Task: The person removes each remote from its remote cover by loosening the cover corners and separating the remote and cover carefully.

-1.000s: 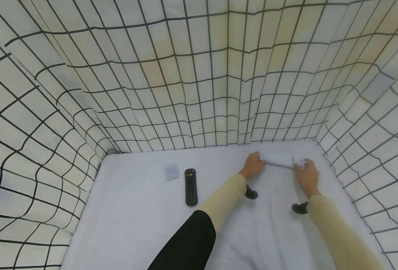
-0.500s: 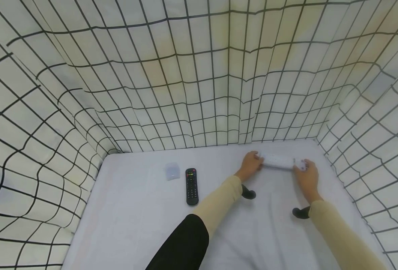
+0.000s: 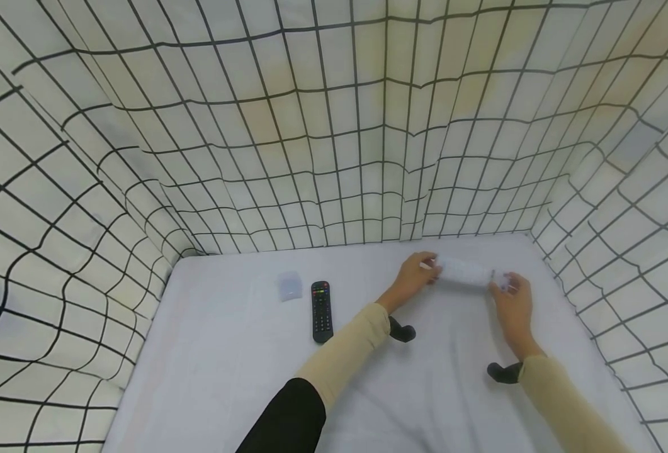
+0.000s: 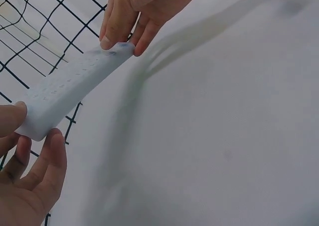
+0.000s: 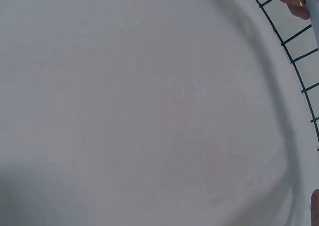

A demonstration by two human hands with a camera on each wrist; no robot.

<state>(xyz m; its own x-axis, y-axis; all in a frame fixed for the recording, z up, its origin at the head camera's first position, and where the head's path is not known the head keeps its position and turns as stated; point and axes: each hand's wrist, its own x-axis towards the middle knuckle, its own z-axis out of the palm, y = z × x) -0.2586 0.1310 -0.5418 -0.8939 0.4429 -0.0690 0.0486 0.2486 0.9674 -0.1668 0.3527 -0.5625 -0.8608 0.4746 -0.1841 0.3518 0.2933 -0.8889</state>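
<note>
A slim white remote control (image 3: 465,274) with rows of small buttons is held above the sheet near the far right corner, in the head view. My left hand (image 3: 413,280) pinches its left end, and my right hand (image 3: 513,314) grips its right end. From the left wrist, the remote (image 4: 75,86) runs slantwise between the left hand (image 4: 35,171) and the right hand (image 4: 144,12), thumbs over the button side. Only its edge (image 5: 314,14) enters the right wrist view, beside left-hand fingers (image 5: 294,2).
A black remote control (image 3: 322,313) lies left of my left forearm. Beside it is a small clear plastic packet (image 3: 289,286). White walls with a dark grid (image 3: 334,157) rise behind and on both sides of the white-covered surface (image 3: 226,377).
The white remote has lifted and tilted, with a shadow showing below it. Both wrists have drawn back slightly toward me, and the left forearm has shifted left. The black remote stays put.
</note>
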